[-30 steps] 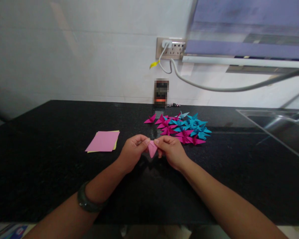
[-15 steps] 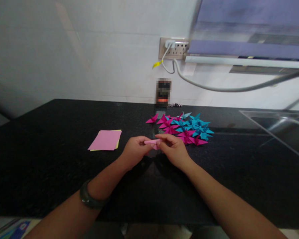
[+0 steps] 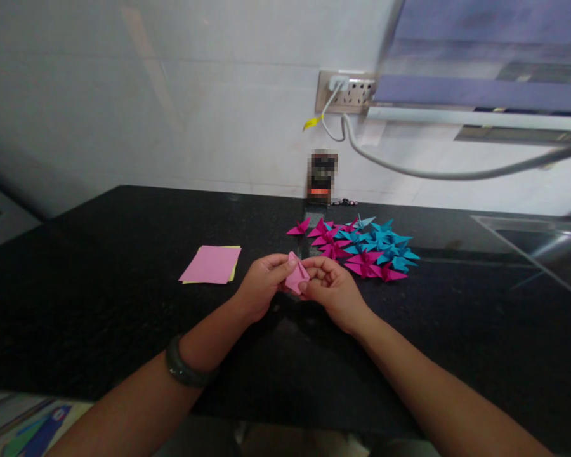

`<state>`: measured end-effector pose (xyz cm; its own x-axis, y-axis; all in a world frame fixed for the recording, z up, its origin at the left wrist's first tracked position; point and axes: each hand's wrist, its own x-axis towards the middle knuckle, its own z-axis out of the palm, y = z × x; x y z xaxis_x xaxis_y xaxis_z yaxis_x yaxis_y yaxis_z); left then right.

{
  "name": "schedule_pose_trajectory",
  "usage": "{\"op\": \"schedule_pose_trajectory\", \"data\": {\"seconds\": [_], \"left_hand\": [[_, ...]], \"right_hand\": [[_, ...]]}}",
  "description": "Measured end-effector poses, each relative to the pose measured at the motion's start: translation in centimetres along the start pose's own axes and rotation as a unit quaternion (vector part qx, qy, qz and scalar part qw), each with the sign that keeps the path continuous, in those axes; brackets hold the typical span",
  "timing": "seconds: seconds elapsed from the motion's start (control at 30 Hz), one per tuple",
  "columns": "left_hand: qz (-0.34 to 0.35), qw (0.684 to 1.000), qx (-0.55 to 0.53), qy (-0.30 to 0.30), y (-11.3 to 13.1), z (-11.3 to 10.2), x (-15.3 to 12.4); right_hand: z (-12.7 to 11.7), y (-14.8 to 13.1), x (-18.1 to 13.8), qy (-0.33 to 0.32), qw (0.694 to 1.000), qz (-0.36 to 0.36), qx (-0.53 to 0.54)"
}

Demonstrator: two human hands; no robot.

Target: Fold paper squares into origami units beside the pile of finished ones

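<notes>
A small folded piece of pink origami paper (image 3: 295,277) is held between my two hands above the dark counter. My left hand (image 3: 265,284) pinches its left side, thumb on top. On the other side, my right hand (image 3: 334,287) grips the lower right edge between thumb and curled fingers. Just beyond my right hand lies a cluster of folded paper cranes, magenta ones (image 3: 363,258) on the left and front, blue ones (image 3: 383,240) on the right. To the left of my left hand rests a stack of square paper (image 3: 210,264), pink on top with yellow showing beneath.
The black stone counter (image 3: 99,304) runs back to a pale wall. A sink edge (image 3: 528,254) is at the right. Against the wall stands a blurred-out upright object (image 3: 321,178) with a beaded strand beside it. A grey cable (image 3: 409,170) hangs from the wall socket (image 3: 345,92).
The folded pink paper has turned from lying edge-on to standing more upright, with its broad face showing. My fingers have shifted along it. The whole view has swung slightly left.
</notes>
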<state>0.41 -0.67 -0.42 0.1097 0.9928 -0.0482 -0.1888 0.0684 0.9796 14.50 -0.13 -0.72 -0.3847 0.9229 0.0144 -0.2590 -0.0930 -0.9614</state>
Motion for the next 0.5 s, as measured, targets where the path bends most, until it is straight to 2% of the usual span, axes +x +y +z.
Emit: {"op": "schedule_pose_trajectory", "data": {"seconds": [0.13, 0.27, 0.37, 0.5], "left_hand": [[0.045, 0.996, 0.071, 0.042, 0.01, 0.05, 0.03], [0.083, 0.978, 0.177, 0.072, 0.12, -0.05, 0.1], [0.098, 0.971, 0.21, 0.056, 0.14, -0.11, 0.05], [0.063, 0.986, 0.152, -0.001, 0.06, 0.09, -0.11]], "right_hand": [[-0.1, 0.79, 0.02, -0.017, 0.998, -0.027, -0.056], [-0.28, 1.11, -0.14, 0.014, 0.98, -0.089, -0.176], [-0.34, 1.06, -0.22, 0.041, 0.962, -0.125, -0.24], [-0.48, 0.99, -0.04, 0.077, 0.957, -0.126, -0.249]]}}
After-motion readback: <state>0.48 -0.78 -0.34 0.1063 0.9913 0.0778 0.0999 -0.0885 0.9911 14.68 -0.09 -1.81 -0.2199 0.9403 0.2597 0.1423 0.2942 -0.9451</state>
